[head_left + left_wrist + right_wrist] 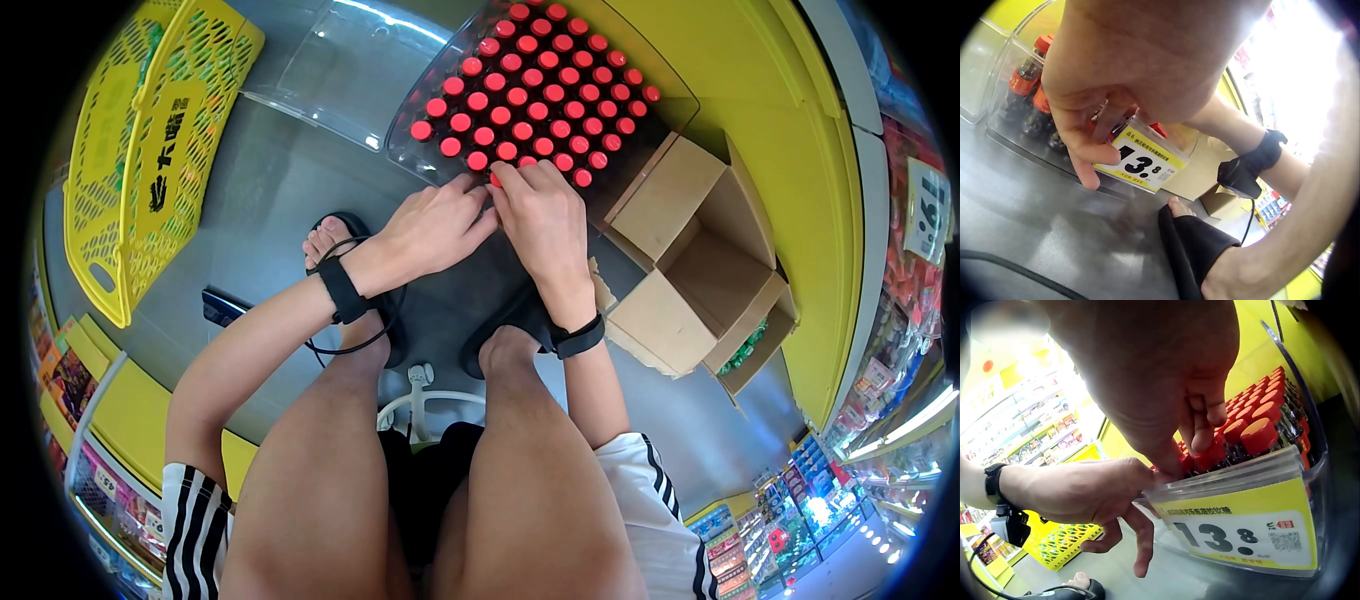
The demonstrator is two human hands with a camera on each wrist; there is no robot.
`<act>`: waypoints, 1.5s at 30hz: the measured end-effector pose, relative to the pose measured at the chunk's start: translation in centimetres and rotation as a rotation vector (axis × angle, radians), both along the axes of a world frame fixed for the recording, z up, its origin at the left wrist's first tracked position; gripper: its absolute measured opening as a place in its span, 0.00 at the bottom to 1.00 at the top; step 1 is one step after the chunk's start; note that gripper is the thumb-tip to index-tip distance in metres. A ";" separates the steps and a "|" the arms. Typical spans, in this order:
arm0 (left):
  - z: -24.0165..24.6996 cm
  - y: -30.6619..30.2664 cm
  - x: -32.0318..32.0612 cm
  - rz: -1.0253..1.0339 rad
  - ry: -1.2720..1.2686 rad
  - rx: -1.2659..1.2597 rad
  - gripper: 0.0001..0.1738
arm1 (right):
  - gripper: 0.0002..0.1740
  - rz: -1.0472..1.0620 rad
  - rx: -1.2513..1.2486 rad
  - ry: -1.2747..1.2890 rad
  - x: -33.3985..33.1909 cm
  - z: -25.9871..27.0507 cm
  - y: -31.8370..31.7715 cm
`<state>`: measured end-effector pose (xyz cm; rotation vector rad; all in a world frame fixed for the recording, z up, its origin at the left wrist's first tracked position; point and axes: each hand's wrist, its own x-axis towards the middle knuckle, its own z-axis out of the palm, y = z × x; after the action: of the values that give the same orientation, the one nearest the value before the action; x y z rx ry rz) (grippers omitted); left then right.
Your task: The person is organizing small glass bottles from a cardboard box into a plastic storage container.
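Many small cola bottles with red caps stand packed in rows in a clear plastic bin. My right hand reaches over the bin's front edge, fingers curled down at a red cap in the nearest row. Beside it, my left hand is at the front rim, its fingertips close to the right thumb. Several left fingers hang loosely in front of the bin, by the yellow price tag reading 13.8. The right thumb's tip is hidden behind the left hand.
An opened cardboard box stands right of the bin, against a yellow shelf base. A yellow shopping basket is at the left. A dark phone-like object lies on the floor near my foot. Cables run from the wrist bands.
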<state>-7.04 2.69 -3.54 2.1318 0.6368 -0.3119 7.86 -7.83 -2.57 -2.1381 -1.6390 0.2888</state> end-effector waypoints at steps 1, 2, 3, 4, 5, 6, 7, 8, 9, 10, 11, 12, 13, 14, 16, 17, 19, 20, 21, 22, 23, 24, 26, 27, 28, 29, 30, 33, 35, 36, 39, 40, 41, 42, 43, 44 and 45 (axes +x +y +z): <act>0.0 0.0 0.0 -0.001 0.003 0.002 0.27 | 0.11 0.009 -0.002 -0.030 0.0 0.0 0.0; -0.1 0.0 0.0 -0.001 0.003 0.002 0.27 | 0.11 0.010 -0.002 -0.029 0.0 0.0 0.1; 0.0 0.1 0.0 -0.007 0.024 -0.001 0.27 | 0.11 0.015 0.012 -0.037 0.1 0.0 0.1; 0.1 0.2 0.1 -0.013 0.045 -0.004 0.27 | 0.11 0.021 0.027 -0.044 0.1 0.0 0.1; 0.1 0.2 0.2 -0.013 0.045 -0.004 0.27 | 0.11 0.021 0.026 -0.044 0.2 0.1 0.1; 0.2 0.2 0.2 -0.013 0.051 -0.005 0.27 | 0.11 0.026 0.023 -0.052 0.2 0.2 0.1; 0.2 0.2 0.2 -0.013 0.057 -0.006 0.28 | 0.11 0.031 0.020 -0.059 0.2 0.2 0.2; 0.2 0.2 0.2 -0.013 0.057 -0.006 0.28 | 0.11 0.031 0.019 -0.059 0.2 0.3 0.2; 0.2 0.1 0.2 -0.010 0.056 -0.005 0.28 | 0.11 0.031 0.011 -0.061 0.2 0.4 0.1; 0.3 0.1 0.2 -0.006 0.056 -0.004 0.28 | 0.11 0.032 0.002 -0.062 0.2 0.5 0.1; 0.3 0.1 0.2 -0.006 0.056 -0.003 0.28 | 0.11 0.032 0.003 -0.062 0.3 0.4 0.1; 0.2 0.1 0.2 -0.003 0.049 -0.001 0.28 | 0.12 0.034 0.005 -0.062 0.4 0.4 0.0; 0.1 0.1 0.2 0.000 0.041 0.001 0.28 | 0.12 0.037 0.007 -0.062 0.4 0.4 -0.1; 0.1 0.1 0.2 0.000 0.041 0.001 0.28 | 0.12 0.037 0.007 -0.062 0.5 0.4 -0.1; 0.2 0.1 0.3 0.011 0.049 -0.004 0.28 | 0.13 0.035 0.007 -0.060 0.5 0.6 -0.1; 0.3 0.1 0.3 0.011 0.049 -0.004 0.28 | 0.13 0.036 0.007 -0.061 0.5 0.6 -0.2; 0.2 0.0 0.3 0.013 0.057 0.003 0.29 | 0.13 0.028 0.009 -0.051 0.5 0.7 -0.2; 0.2 0.0 0.3 0.013 0.057 0.002 0.29 | 0.13 0.028 0.009 -0.051 0.6 0.7 -0.3; 0.2 -0.1 0.3 0.020 0.051 0.010 0.29 | 0.12 0.021 0.007 -0.043 0.7 0.6 -0.3; 0.2 -0.1 0.3 0.026 0.045 0.017 0.30 | 0.12 0.014 0.005 -0.034 0.7 0.6 -0.3; 0.2 -0.1 0.4 0.026 0.045 0.017 0.30 | 0.12 0.014 0.005 -0.034 0.7 0.5 -0.3; 0.2 0.0 0.4 0.020 0.055 0.016 0.30 | 0.12 0.011 0.006 -0.028 0.7 0.4 -0.3; 0.3 0.0 0.5 0.014 0.065 0.015 0.31 | 0.12 0.008 0.006 -0.022 0.7 0.4 -0.3; 0.2 0.0 0.5 0.018 0.064 0.016 0.31 | 0.12 0.006 0.004 -0.019 0.7 0.4 -0.2; 0.2 0.0 0.5 0.023 0.062 0.017 0.31 | 0.12 0.004 0.002 -0.016 0.7 0.4 -0.2; 0.1 0.0 0.5 0.023 0.062 0.017 0.31 | 0.12 0.004 0.002 -0.016 0.7 0.4 -0.2; 0.1 -0.1 0.6 0.027 0.067 0.012 0.32 | 0.12 0.002 0.000 -0.013 0.7 0.4 -0.3; 0.0 -0.1 0.6 0.031 0.063 0.004 0.32 | 0.11 0.001 0.013 -0.010 0.6 0.5 -0.2; -0.2 -0.2 0.5 0.030 0.054 0.003 0.32 | 0.11 0.001 0.029 -0.011 0.6 0.5 -0.1; -0.1 -0.2 0.5 0.034 0.053 0.003 0.32 | 0.11 0.001 0.029 -0.013 0.6 0.5 -0.1; 0.0 -0.1 0.6 0.035 0.058 -0.001 0.33 | 0.11 -0.003 0.008 -0.011 0.7 0.4 -0.2; 0.1 -0.1 0.7 0.033 0.064 -0.005 0.34 | 0.11 -0.006 -0.012 -0.007 0.7 0.4 -0.3; 0.2 -0.1 0.7 0.033 0.064 -0.005 0.34 | 0.11 -0.006 -0.012 -0.007 0.7 0.4 -0.3; 0.3 -0.1 0.8 0.035 0.086 -0.012 0.34 | 0.11 -0.006 -0.008 -0.007 0.7 0.4 -0.3; 0.3 -0.1 0.9 0.037 0.106 -0.018 0.35 | 0.11 -0.006 -0.004 -0.009 0.7 0.3 -0.3; 0.3 -0.1 0.9 0.037 0.106 -0.018 0.35 | 0.11 -0.006 -0.004 -0.009 0.7 0.3 -0.3; 0.1 -0.1 0.9 0.036 0.107 -0.010 0.36 | 0.12 -0.002 0.008 -0.013 0.7 0.4 -0.3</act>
<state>-6.17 2.57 -3.41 2.1023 0.7322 -0.4106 8.53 -8.10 -2.19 -2.1404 -1.6420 0.2681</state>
